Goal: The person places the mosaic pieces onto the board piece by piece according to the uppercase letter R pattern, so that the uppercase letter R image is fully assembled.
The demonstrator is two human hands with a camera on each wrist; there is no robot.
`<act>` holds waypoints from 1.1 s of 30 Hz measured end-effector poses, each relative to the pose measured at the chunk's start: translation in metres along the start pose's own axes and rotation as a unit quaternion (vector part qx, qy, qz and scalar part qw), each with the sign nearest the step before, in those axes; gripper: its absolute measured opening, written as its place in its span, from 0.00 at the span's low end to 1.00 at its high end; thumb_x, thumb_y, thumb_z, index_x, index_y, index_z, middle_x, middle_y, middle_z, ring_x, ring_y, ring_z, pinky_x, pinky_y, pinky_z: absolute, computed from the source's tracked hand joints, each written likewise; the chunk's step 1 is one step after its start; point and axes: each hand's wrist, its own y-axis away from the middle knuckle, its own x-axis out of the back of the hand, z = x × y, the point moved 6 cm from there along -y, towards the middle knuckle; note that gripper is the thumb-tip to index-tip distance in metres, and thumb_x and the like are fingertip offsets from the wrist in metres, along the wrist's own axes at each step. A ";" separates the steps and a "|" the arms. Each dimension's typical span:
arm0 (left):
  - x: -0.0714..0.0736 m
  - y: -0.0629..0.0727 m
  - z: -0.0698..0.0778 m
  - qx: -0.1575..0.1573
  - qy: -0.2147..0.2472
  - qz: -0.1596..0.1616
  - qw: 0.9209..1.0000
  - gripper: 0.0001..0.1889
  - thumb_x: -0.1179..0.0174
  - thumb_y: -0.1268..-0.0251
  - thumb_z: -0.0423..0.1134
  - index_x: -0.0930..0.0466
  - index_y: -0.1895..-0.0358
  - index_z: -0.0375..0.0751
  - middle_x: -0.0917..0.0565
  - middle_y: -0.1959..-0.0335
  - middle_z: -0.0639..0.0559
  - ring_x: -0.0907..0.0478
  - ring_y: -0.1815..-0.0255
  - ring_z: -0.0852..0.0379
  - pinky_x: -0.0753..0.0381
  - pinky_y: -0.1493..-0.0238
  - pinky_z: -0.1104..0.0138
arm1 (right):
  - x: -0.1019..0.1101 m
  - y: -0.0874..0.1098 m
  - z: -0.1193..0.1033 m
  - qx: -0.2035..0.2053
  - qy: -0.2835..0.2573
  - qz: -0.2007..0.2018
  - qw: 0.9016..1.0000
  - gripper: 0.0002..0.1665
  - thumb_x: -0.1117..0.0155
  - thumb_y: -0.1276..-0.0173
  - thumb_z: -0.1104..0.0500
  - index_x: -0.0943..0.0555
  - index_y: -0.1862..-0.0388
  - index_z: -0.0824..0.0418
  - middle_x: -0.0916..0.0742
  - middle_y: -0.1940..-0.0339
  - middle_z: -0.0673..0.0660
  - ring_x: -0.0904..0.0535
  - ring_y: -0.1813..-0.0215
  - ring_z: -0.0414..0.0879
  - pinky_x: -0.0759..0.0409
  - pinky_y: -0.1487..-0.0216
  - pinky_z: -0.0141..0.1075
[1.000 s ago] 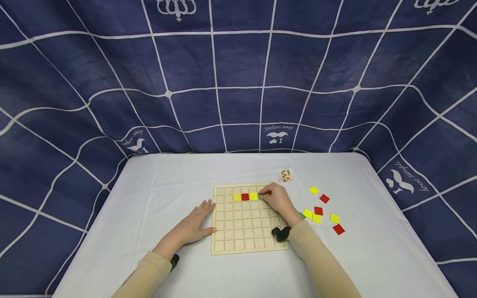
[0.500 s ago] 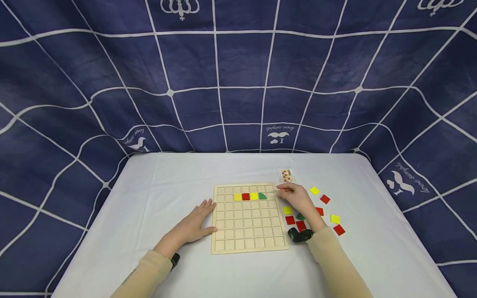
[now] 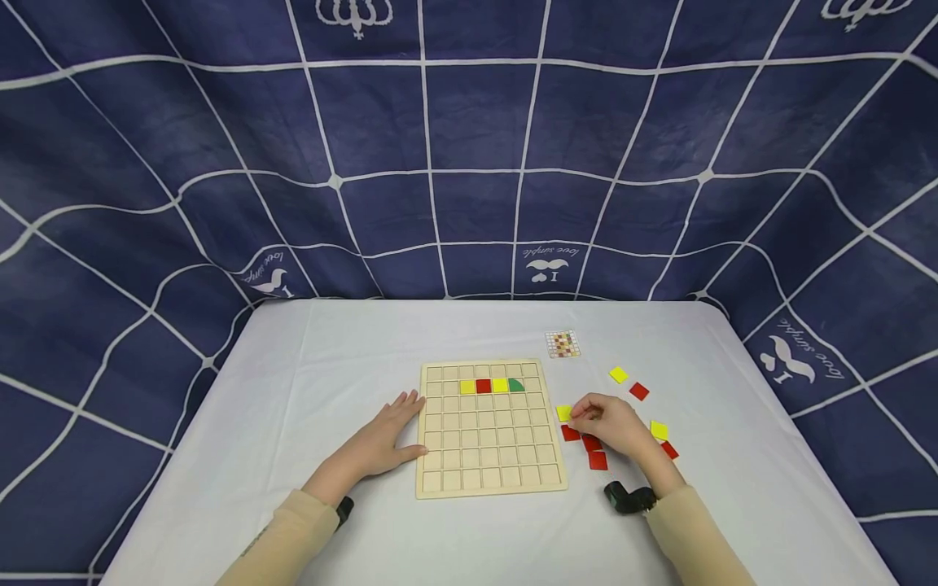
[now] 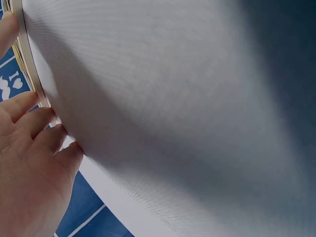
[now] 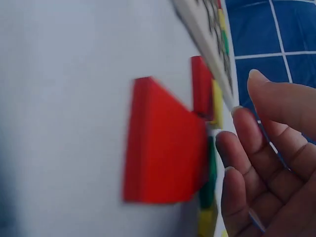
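The wooden grid board [image 3: 487,460] lies flat on the table, with a row of yellow tile [image 3: 467,387], red tile [image 3: 483,387], second yellow tile [image 3: 500,386] and green rounded tile [image 3: 516,385] in its cells. My left hand [image 3: 381,439] rests spread against the board's left edge, fingertips and thumb touching it; the left wrist view agrees. Over loose tiles right of the board is my right hand [image 3: 611,423], fingers loosely bent, thumb and fingertips apart with nothing between them. In the right wrist view a red tile [image 5: 168,148] and a green tile [image 5: 211,173] lie near its fingers.
A small patterned card [image 3: 563,344] lies behind the board's right corner. Loose tiles are scattered right of the board, among them a yellow tile [image 3: 619,375], a red tile [image 3: 639,391] and another yellow tile [image 3: 659,430]. A blue curtain [image 3: 469,203] hangs behind the table.
My right hand let go of the green rounded tile in the board's row, then moved right and nearer to the loose tiles. The left hand stays at the board's edge.
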 end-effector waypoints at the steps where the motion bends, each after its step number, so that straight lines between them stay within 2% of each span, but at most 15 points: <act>1: 0.000 0.000 0.000 0.000 -0.002 -0.001 1.000 0.43 0.34 0.37 0.50 0.43 0.24 0.36 0.46 0.21 0.41 0.53 0.19 0.42 0.50 0.20 0.48 | -0.001 0.002 0.002 0.003 0.006 0.002 1.000 0.07 0.26 0.40 0.57 0.17 0.65 0.55 0.15 0.69 0.50 0.24 0.66 0.43 0.25 0.64 0.31; 7: 0.001 0.001 -0.001 0.002 -0.010 0.001 1.000 0.43 0.34 0.37 0.50 0.43 0.24 0.36 0.45 0.21 0.41 0.53 0.19 0.43 0.49 0.20 0.48 | -0.009 0.007 0.003 0.025 0.049 0.004 0.998 0.10 0.24 0.42 0.57 0.14 0.61 0.49 0.16 0.58 0.48 0.25 0.55 0.45 0.22 0.52 0.38; 10: 0.001 0.000 0.000 0.000 -0.004 0.002 1.000 0.43 0.34 0.38 0.50 0.43 0.24 0.35 0.46 0.21 0.40 0.53 0.19 0.42 0.50 0.20 0.48 | -0.012 0.007 0.000 0.025 0.066 0.000 0.998 0.12 0.24 0.43 0.60 0.14 0.60 0.49 0.16 0.56 0.48 0.25 0.53 0.46 0.20 0.49 0.41; 17: 0.000 0.000 0.000 -0.004 0.002 -0.005 1.000 0.43 0.34 0.37 0.50 0.43 0.24 0.35 0.46 0.21 0.41 0.54 0.19 0.43 0.50 0.20 0.48 | -0.015 0.008 -0.002 0.006 0.079 -0.007 0.997 0.13 0.23 0.45 0.62 0.15 0.62 0.51 0.20 0.65 0.49 0.27 0.59 0.45 0.24 0.57 0.35; 24: 0.000 0.000 -0.001 -0.005 0.001 -0.001 1.000 0.43 0.34 0.37 0.51 0.43 0.24 0.35 0.45 0.21 0.40 0.53 0.19 0.42 0.50 0.20 0.48 | -0.015 0.009 -0.002 0.022 0.079 -0.005 0.997 0.12 0.23 0.44 0.61 0.16 0.62 0.50 0.21 0.70 0.48 0.28 0.64 0.43 0.26 0.65 0.30; 29: 0.000 0.001 0.000 -0.005 0.000 0.003 1.000 0.43 0.33 0.38 0.50 0.42 0.25 0.34 0.44 0.21 0.39 0.52 0.19 0.41 0.50 0.20 0.47 | -0.013 0.008 -0.002 0.023 0.053 0.003 0.998 0.10 0.23 0.43 0.58 0.16 0.64 0.50 0.19 0.73 0.47 0.26 0.67 0.42 0.24 0.67 0.27; 33: 0.000 0.000 0.000 -0.002 0.001 0.000 1.000 0.43 0.33 0.38 0.50 0.43 0.24 0.35 0.45 0.21 0.40 0.53 0.19 0.42 0.51 0.20 0.47 | -0.010 0.004 -0.007 0.027 0.016 0.021 0.999 0.11 0.23 0.43 0.58 0.17 0.62 0.54 0.17 0.71 0.48 0.24 0.66 0.42 0.22 0.67 0.25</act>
